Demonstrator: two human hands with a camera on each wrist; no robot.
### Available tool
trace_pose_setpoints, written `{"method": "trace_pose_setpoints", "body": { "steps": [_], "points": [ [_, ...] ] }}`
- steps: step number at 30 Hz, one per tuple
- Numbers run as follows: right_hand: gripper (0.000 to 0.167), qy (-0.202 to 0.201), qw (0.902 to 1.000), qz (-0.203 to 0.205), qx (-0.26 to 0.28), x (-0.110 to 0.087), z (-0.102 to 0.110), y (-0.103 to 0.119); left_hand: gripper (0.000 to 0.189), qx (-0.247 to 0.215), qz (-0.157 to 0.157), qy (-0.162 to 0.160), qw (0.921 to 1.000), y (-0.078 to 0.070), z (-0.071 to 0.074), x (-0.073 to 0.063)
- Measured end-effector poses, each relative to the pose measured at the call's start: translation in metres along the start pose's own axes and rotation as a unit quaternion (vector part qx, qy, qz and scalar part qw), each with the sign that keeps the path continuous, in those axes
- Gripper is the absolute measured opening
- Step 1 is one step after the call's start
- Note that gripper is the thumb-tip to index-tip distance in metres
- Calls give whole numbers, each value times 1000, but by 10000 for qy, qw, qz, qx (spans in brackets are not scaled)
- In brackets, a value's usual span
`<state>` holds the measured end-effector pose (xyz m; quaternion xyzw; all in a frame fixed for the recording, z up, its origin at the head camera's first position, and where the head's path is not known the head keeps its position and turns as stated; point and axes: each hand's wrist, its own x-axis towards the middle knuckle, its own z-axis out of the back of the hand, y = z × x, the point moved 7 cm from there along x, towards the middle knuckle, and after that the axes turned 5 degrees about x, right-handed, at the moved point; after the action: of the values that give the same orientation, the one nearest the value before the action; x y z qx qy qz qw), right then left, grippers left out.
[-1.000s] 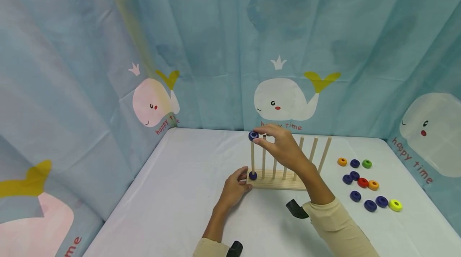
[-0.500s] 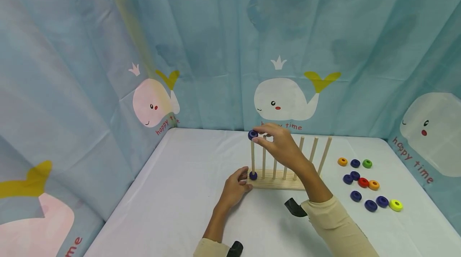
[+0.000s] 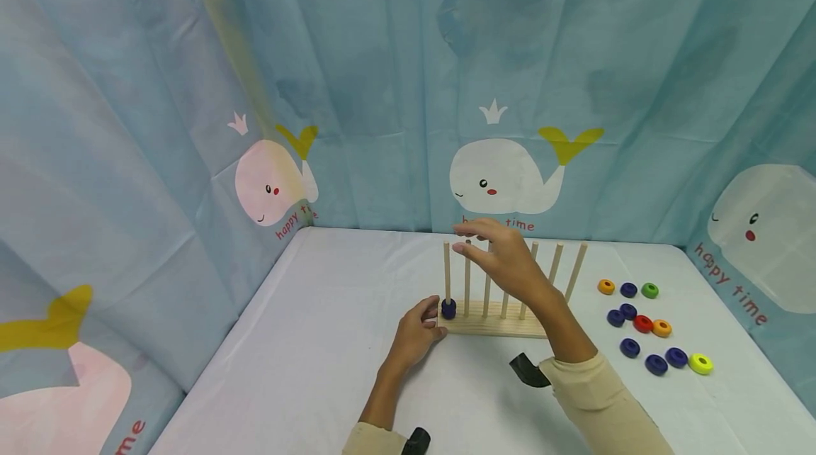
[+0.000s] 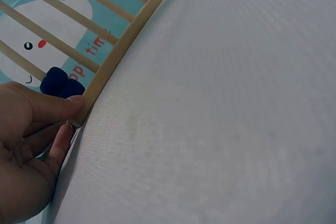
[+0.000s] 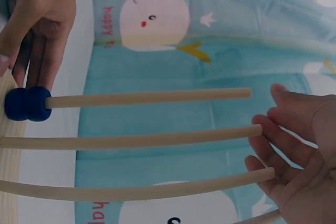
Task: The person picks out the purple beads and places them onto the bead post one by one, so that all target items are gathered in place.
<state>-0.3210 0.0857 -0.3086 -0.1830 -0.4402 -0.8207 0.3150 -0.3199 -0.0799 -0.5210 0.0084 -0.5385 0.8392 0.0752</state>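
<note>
A wooden peg stand [image 3: 491,327] with several upright pegs rests on the white table. Two dark blue beads [image 5: 29,103] sit one on the other at the foot of its leftmost peg [image 5: 152,97]. My left hand [image 3: 413,336] grips the left end of the base, thumb in front, as the left wrist view also shows beside the blue beads [image 4: 60,83]. Near the peg tops is my right hand [image 3: 510,267], thumb and fingers spread apart with nothing between them. In the right wrist view, that hand's fingers [image 5: 273,150] are close to the second and third peg tips.
On the table right of the stand lie loose beads: several blue ones [image 3: 630,348], two orange ones [image 3: 661,328], a red one [image 3: 643,324], a green one [image 3: 649,290] and a yellow one [image 3: 700,363]. A whale-printed curtain [image 3: 382,86] surrounds the table.
My right hand has let go of the blue bead at the top of the leftmost peg. That bead has dropped onto the lower one. The left hand has stayed put.
</note>
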Motion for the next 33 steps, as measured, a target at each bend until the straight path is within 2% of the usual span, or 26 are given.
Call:
{"method": "trace_pose_setpoints", "body": {
  "steps": [9,20,27,30,33],
  "points": [
    [33,-336,9988,351,4,-9,20,9,63,-9,17,33,10000,0,1,-1],
    [34,-1018,9947,69,-127,-32,52,-3,63,20,-55,21,10000,2,0,2],
    [34,-1510,9880,308,-75,-50,73,-6,64,60,-50,48,10000,5,0,2],
    [33,-1692,9851,295,-133,-58,82,-9,64,58,-21,57,10000,5,-1,2],
    [34,-1703,9851,173,-171,-66,89,-13,64,48,-31,49,10000,6,-1,2]
  ]
}}
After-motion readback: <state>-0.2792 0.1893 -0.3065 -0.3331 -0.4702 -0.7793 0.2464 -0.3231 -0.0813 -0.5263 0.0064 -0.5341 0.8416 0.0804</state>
